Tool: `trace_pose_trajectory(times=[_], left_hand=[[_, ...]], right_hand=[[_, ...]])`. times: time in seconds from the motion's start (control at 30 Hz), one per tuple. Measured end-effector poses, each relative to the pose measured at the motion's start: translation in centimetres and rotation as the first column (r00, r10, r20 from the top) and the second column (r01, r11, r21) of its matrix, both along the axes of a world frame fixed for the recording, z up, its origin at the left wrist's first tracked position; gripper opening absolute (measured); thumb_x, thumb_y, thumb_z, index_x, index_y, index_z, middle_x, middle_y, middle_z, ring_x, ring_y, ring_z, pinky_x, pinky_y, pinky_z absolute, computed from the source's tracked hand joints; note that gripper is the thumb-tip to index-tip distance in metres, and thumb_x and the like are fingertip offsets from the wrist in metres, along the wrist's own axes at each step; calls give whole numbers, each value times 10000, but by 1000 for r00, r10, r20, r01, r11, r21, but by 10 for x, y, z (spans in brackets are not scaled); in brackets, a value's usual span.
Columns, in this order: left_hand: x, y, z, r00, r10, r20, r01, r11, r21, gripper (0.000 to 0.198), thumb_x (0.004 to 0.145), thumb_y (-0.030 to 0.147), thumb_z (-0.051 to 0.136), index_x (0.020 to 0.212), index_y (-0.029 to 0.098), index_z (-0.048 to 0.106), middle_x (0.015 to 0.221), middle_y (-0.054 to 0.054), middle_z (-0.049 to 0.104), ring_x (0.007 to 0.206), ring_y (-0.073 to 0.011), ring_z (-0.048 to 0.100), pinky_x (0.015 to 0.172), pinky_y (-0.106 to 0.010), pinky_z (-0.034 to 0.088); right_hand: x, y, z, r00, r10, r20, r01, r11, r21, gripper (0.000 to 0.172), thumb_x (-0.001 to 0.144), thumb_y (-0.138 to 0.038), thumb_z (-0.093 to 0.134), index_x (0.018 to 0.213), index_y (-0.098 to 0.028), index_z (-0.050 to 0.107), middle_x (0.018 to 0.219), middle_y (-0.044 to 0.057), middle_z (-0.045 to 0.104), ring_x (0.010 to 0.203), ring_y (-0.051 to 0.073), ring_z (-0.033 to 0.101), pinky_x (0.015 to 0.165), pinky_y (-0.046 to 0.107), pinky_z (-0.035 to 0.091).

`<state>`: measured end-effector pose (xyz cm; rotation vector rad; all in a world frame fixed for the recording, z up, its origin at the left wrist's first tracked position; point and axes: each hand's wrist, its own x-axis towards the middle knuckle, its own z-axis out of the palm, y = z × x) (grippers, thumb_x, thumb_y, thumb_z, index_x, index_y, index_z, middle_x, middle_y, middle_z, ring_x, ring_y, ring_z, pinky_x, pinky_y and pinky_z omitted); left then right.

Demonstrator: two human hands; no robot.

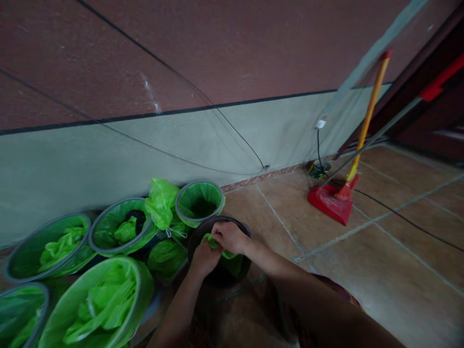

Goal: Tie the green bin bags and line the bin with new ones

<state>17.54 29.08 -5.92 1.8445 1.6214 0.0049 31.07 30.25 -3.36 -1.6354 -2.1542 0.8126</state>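
Both of my hands are together over a dark round trash bin standing on the tiled floor. My left hand is closed on a bright green plastic bag. Fingers of my right hand are closed on the same bag, close to the left ones. Part of the bag hangs down into the bin, and the fingertips are partly hidden. Just behind, a grey-rimmed bin lined with green plastic stands near the wall. A puffed green bag with white ties sits left of it.
Several more green-lined bins, among them a large one, crowd the left side with crumpled bags inside. A red dustpan and a yellow-handled broom stand at right. A black cable crosses the floor; a small can sits by the wall.
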Motion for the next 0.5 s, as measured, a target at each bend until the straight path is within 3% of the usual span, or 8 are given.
trace_pose_trajectory(times=[0.2, 0.33, 0.43, 0.5], left_hand=[[-1, 0, -3, 933, 150, 327, -165, 986, 18, 211, 809, 340, 556, 807, 167, 677, 714, -44, 694, 694, -176, 650, 591, -257, 406], [-15, 2, -9, 867, 277, 415, -332, 941, 66, 154, 740, 229, 553, 772, 162, 688, 670, -27, 680, 637, -159, 620, 580, -250, 404], [-26, 8, -8, 722, 423, 547, -529, 848, 42, 198, 729, 286, 573, 807, 168, 712, 687, -23, 700, 661, -169, 629, 606, -255, 441], [-30, 10, -5, 593, 493, 637, -611, 790, -43, 237, 717, 353, 603, 805, 164, 717, 683, -23, 705, 655, -173, 630, 611, -264, 463]], right_hand=[[1, -1, -3, 963, -136, -234, 150, 988, 46, 175, 815, -107, 548, 826, -169, 712, 807, 15, 709, 719, 116, 594, 680, 211, 419], [10, 8, -10, 853, -264, -450, 317, 947, 45, 149, 827, -153, 546, 833, -165, 694, 796, 12, 704, 732, 126, 613, 696, 227, 449], [16, 14, -13, 771, -279, -572, 342, 940, 2, 189, 845, -259, 575, 958, -148, 677, 802, 17, 688, 723, 129, 611, 701, 243, 471], [19, 13, -13, 773, -257, -580, 275, 960, -59, 380, 830, -359, 629, 1148, -152, 626, 850, 21, 691, 738, 132, 617, 709, 251, 485]])
